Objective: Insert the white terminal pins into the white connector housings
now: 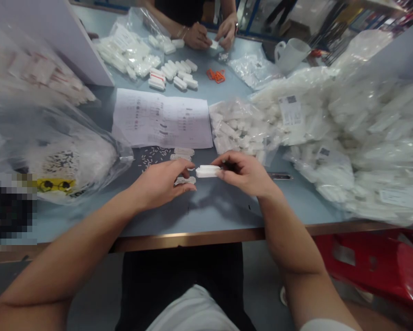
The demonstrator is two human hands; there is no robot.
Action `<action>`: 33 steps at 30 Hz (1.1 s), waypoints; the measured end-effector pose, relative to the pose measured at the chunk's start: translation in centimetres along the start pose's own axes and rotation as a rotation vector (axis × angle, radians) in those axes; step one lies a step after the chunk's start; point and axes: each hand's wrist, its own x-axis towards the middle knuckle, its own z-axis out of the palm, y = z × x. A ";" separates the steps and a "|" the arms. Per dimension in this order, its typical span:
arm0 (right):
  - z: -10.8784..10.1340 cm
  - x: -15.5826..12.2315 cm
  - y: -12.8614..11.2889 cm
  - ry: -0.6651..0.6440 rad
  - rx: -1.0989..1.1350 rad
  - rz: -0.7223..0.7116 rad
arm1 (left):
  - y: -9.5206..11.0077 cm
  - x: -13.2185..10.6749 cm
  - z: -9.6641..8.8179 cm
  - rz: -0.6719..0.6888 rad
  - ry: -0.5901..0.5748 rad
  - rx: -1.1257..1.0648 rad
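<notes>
White plastic piece [206,172] pinched in your right hand [249,174]

You hold the piece level in front of you, over the middle of the surface [223,216], nearer its near edge than its far edge. Your right thumb and forefinger close on its right end, thumb on the near side; the other right fingers curl behind, partly hidden. Your left hand [163,181] has thumb and forefinger spread, with a clear gap between their tips. Those tips stand just beside the piece's free left end, apart from it. A clear strip shows in that gap, though you cannot tell whether your fingers touch it. More clear strips [183,151] lie beyond your left hand, with tiny white slivers [153,158] scattered toward the surface's left edge. Farther toward the far edge lies a printed sheet [165,119]. To your right hand's right, a slim dark tool [280,176] lies flat, and a bag of white pieces [240,126] sits beyond your right fingers.
</notes>
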 end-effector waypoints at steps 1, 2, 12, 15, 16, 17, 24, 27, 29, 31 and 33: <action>0.3 0.0 -0.1 -0.009 0.026 0.005 | 0.2 0.0 -0.1 -0.009 0.003 -0.015; 0.6 0.1 -0.1 -0.015 0.059 0.011 | 0.5 0.0 -0.1 -0.019 0.010 -0.032; 3.2 0.5 0.2 -0.073 0.193 0.019 | 1.4 -1.0 -0.1 0.148 0.187 -0.087; 2.5 0.6 0.5 0.013 0.107 0.031 | 1.2 -1.2 0.1 0.274 0.151 0.027; 2.4 0.6 0.6 0.037 0.081 0.035 | 1.2 -1.2 0.2 0.310 0.127 0.082; 2.2 0.6 0.7 0.053 0.061 0.036 | 1.1 -1.2 0.4 0.341 0.097 0.149; 2.2 0.7 0.9 0.044 0.015 0.012 | 1.1 -0.9 1.8 0.437 -0.004 0.495; 2.1 0.8 0.8 0.051 -0.004 0.014 | 0.9 -0.9 1.5 0.425 0.017 0.482; 2.0 0.8 0.9 0.062 -0.013 0.023 | 0.4 -0.9 0.5 0.329 0.069 0.451; 1.8 0.8 0.9 0.078 -0.017 0.036 | -0.3 -0.9 -1.0 0.161 0.128 0.436; 1.7 0.7 1.0 0.090 -0.018 0.049 | -1.2 -0.8 -2.8 -0.021 0.166 0.460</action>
